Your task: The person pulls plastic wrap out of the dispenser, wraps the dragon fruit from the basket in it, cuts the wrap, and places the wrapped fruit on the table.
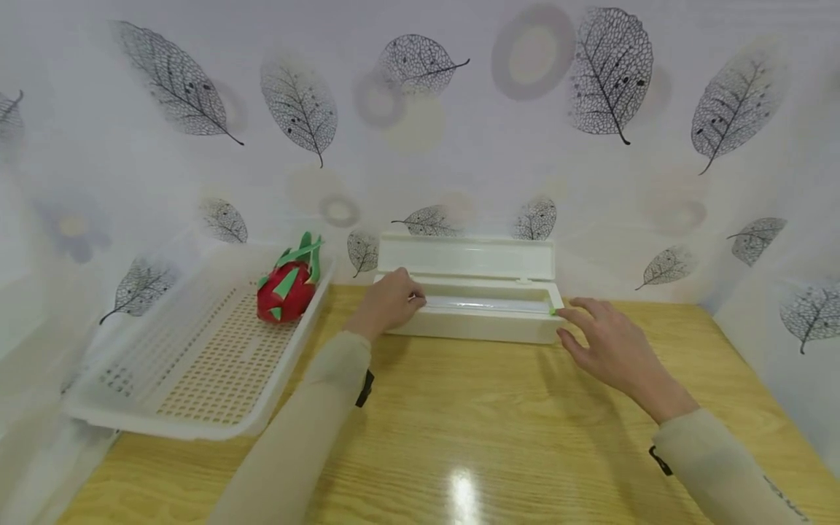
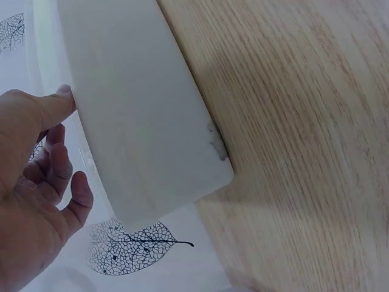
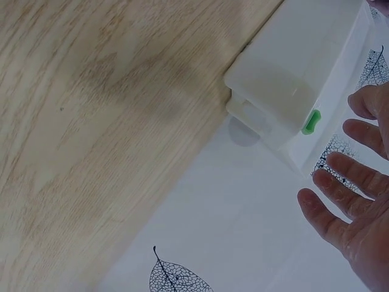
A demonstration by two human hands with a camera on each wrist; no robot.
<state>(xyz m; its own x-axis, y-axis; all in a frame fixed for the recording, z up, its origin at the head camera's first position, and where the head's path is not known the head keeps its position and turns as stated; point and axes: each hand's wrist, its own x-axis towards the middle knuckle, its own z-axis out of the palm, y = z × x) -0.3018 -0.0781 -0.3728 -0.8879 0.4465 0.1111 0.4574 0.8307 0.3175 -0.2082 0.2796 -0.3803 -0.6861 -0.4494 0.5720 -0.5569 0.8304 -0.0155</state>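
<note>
A long white cling film dispenser point(image 1: 485, 328) stands on the table with its lid point(image 1: 466, 259) raised at the back. Inside lies a clear, shiny roll of cling film point(image 1: 482, 302). At the dispenser's left end, my left hand point(image 1: 391, 300) has thumb and index finger together at the front rim, seemingly pinching the film's edge; the pinch itself is partly hidden. Beside the right end is my right hand point(image 1: 607, 343), its fingers loosely extended and holding nothing. Its fingertips are close to a small green slider point(image 3: 311, 122) on the rim.
A white perforated plastic basket point(image 1: 289, 379) stands at the left, with a red dragon fruit point(image 1: 285, 292) with green leaf-like scales in its far right corner. The wooden table point(image 1: 499, 423) meets a leaf-patterned covering point(image 1: 459, 160) behind the dispenser.
</note>
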